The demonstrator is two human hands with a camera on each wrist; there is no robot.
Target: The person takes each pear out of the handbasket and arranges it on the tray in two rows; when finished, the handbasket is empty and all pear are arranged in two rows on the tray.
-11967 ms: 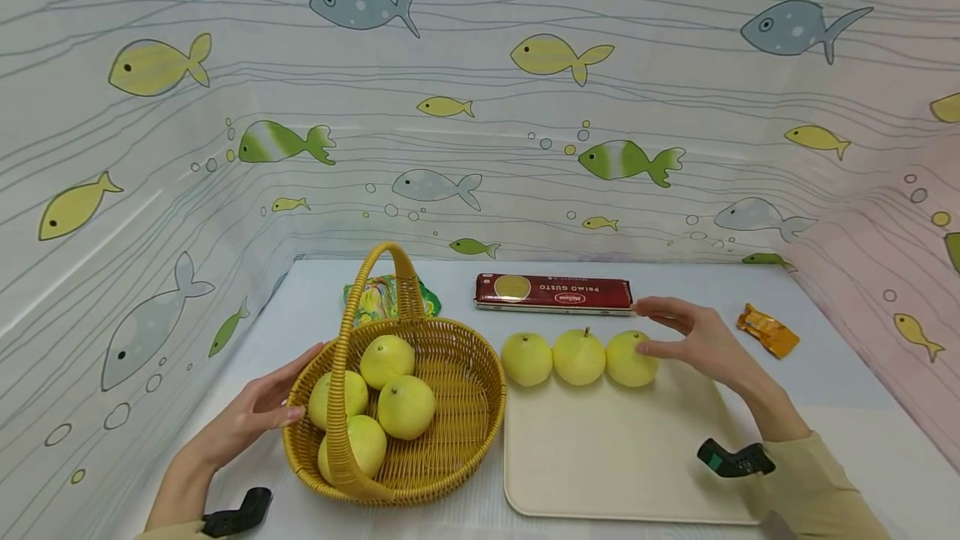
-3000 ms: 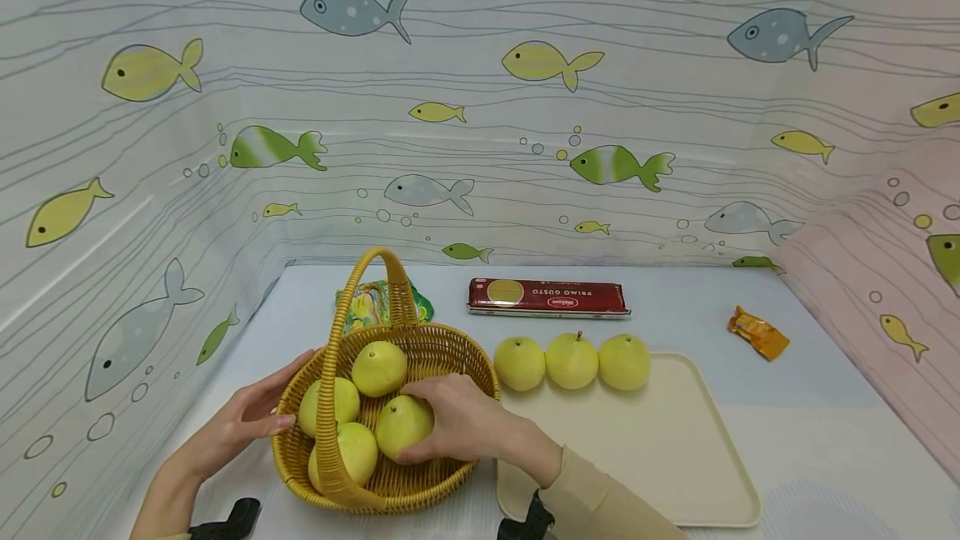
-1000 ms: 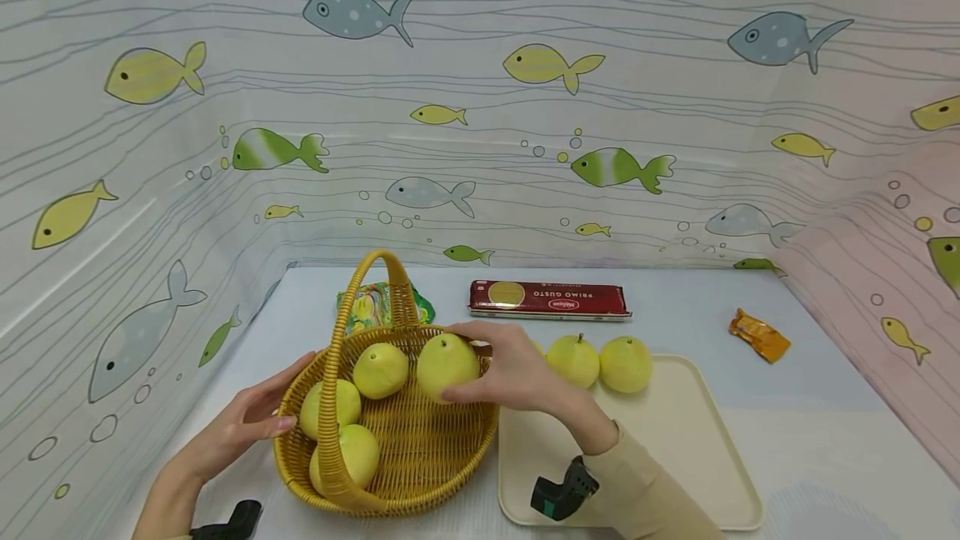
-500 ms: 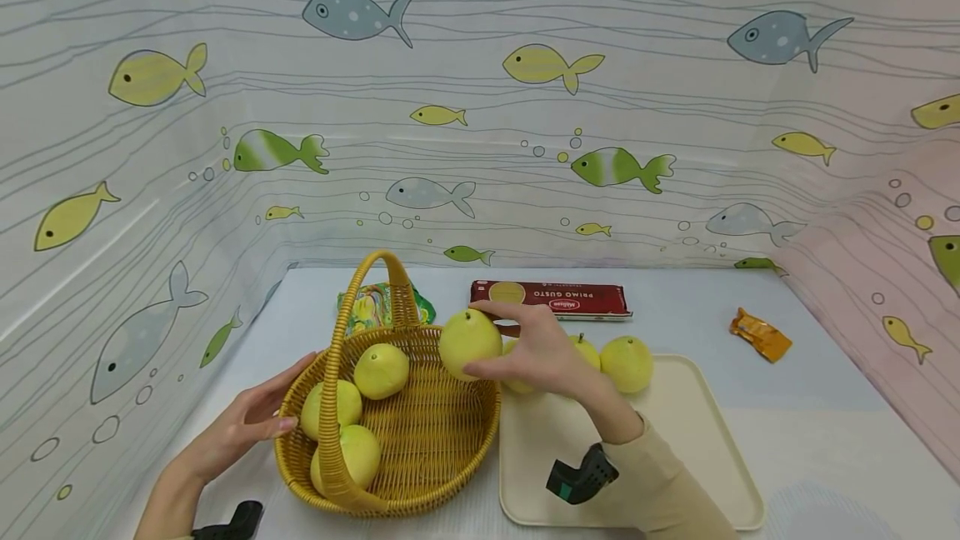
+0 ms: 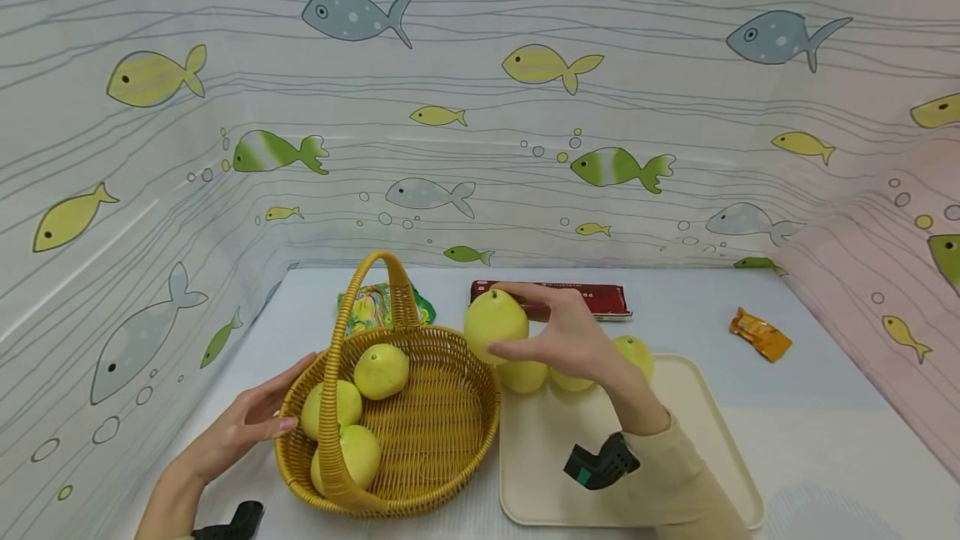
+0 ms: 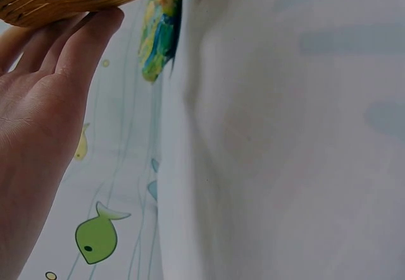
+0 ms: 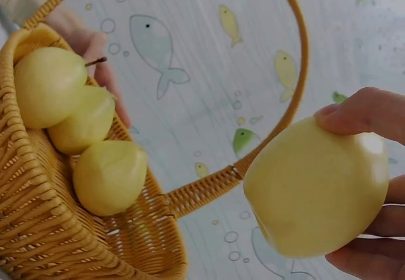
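Gripping a pear [image 5: 493,326] round its middle, lifted just past the basket [image 5: 442,457] rim, the right hand [image 5: 573,340] cups something smooth, firm, fairly hefty and bruisable, while the flat left hand [image 5: 251,423] steadies the wicker.

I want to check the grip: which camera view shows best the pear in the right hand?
The right wrist view: the pear fills it, fingertips on top. The head view shows it small above the basket rim; the left wrist view misses it.
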